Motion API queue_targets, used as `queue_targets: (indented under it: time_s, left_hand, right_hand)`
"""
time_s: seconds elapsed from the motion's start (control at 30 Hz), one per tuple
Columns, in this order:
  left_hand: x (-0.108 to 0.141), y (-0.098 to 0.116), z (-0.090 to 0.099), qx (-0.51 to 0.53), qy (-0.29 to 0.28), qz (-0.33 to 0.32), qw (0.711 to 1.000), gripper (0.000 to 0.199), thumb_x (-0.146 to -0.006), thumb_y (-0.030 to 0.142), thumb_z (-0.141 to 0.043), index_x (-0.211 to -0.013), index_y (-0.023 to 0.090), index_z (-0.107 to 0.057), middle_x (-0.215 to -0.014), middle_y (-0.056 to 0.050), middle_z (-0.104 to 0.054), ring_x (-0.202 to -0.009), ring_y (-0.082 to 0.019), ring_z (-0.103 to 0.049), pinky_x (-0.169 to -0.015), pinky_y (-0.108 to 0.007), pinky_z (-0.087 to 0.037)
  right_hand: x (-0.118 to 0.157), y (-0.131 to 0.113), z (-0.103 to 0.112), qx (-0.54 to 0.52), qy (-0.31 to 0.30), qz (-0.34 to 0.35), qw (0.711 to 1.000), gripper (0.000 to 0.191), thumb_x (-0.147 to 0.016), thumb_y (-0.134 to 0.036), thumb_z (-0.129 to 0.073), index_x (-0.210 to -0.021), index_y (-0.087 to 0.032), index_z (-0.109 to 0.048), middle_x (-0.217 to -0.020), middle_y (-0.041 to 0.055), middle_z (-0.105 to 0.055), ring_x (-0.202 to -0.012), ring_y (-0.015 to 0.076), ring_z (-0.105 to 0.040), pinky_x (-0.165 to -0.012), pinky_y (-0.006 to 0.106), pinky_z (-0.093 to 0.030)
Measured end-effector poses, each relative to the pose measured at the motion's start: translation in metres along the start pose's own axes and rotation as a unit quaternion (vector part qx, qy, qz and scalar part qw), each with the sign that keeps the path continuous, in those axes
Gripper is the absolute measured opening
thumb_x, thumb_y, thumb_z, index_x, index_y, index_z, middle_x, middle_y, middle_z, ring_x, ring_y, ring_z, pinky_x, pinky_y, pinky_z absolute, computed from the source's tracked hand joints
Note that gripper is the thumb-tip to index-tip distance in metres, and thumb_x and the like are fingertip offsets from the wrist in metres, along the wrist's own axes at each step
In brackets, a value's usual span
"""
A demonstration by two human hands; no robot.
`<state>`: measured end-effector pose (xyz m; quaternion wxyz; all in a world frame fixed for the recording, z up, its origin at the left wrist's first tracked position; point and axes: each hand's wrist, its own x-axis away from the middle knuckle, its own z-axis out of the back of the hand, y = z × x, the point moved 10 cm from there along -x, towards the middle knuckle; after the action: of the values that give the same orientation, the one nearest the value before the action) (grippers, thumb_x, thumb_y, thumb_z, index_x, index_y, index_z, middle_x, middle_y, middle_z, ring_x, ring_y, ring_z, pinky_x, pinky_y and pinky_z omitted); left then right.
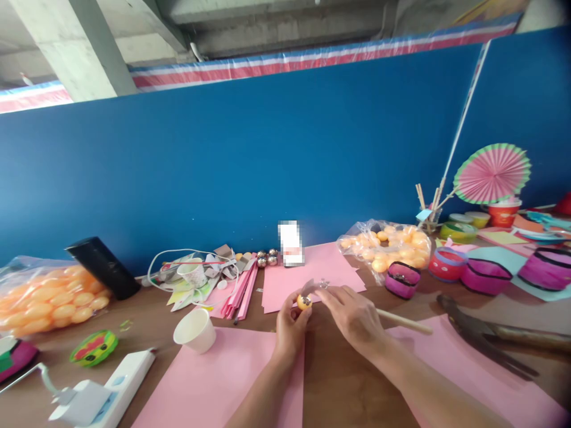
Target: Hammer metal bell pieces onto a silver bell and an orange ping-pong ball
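Note:
My left hand (292, 327) grips a small yellow-orange ball (304, 302) with a shiny silver patch on top, held between thumb and fingers above the table. Close by on the right is my right hand (352, 312), its fingers closed and bent toward the ball. Around its fingertips lie small shiny silver bits (323, 284); what the fingers pinch is too small to make out. A pale wooden stick (405, 321) sticks out to the right from behind my right hand; whether the hand holds it I cannot tell.
Pink sheets (232, 380) cover parts of the brown table. A white paper cup (195, 331) and white power strip (120, 389) stand left. A hammer (482, 336), purple fabric pouch (402, 279) and bag of orange balls (386, 245) are right. Silver balls (267, 258) sit behind.

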<state>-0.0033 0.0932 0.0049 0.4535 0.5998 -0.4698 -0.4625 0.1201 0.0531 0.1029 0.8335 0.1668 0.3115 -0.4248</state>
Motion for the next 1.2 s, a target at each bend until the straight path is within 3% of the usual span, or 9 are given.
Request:
queue_targets:
  time_s: [0.1, 0.47, 0.6, 0.97, 1.2]
  left_hand:
    - [0.000, -0.001, -0.002, 0.004, -0.008, 0.004, 1.000, 0.042, -0.067, 0.024, -0.064, -0.107, 0.017, -0.053, -0.095, -0.008, -0.064, -0.077, -0.016, -0.059, -0.072, -0.028, -0.045]
    - [0.004, 0.007, -0.003, 0.041, 0.003, 0.028, 0.999, 0.049, -0.063, 0.026, -0.067, -0.109, 0.017, -0.055, -0.090, -0.007, -0.062, -0.076, -0.014, -0.057, -0.072, -0.027, -0.044]
    - [0.004, 0.007, -0.003, 0.061, 0.001, 0.037, 0.997, 0.047, -0.065, 0.028, -0.066, -0.109, 0.016, -0.055, -0.079, -0.004, -0.060, -0.068, -0.011, -0.055, -0.070, -0.027, -0.045]
    - [0.002, 0.000, -0.001, 0.088, 0.009, 0.058, 0.994, 0.046, -0.066, 0.034, -0.065, -0.107, 0.014, -0.057, -0.090, -0.008, -0.060, -0.074, -0.014, -0.057, -0.073, -0.029, -0.046]
    - [0.003, 0.010, -0.002, 0.063, 0.006, 0.030, 0.998, 0.045, -0.063, 0.032, -0.067, -0.103, 0.014, -0.057, -0.074, -0.004, -0.060, -0.065, -0.013, -0.055, -0.066, -0.028, -0.045]
  right_hand:
    - [0.001, -0.002, -0.006, -0.004, -0.030, 0.007, 1.000, 0.042, -0.085, -0.011, -0.043, -0.123, -0.029, -0.043, -0.088, 0.0007, -0.061, -0.080, 0.0135, -0.053, -0.069, 0.023, -0.037]
    - [-0.001, 0.010, -0.003, 0.002, -0.015, -0.040, 0.999, 0.038, -0.086, -0.013, -0.041, -0.120, -0.030, -0.046, -0.088, 0.0017, -0.062, -0.082, 0.0145, -0.053, -0.070, 0.024, -0.037]
    - [0.000, 0.009, -0.005, 0.002, -0.019, -0.038, 0.999, 0.038, -0.086, -0.013, -0.043, -0.119, -0.030, -0.047, -0.089, 0.0009, -0.062, -0.081, 0.0143, -0.054, -0.069, 0.023, -0.037]
    - [0.001, 0.003, -0.007, 0.003, -0.015, -0.015, 1.000, 0.040, -0.085, -0.013, -0.044, -0.121, -0.030, -0.045, -0.087, 0.0005, -0.062, -0.079, 0.0136, -0.054, -0.067, 0.023, -0.038]
    - [0.001, -0.002, -0.005, 0.000, -0.008, -0.002, 1.000, 0.038, -0.085, -0.013, -0.045, -0.119, -0.029, -0.047, -0.090, 0.0018, -0.062, -0.080, 0.0139, -0.054, -0.069, 0.023, -0.038]
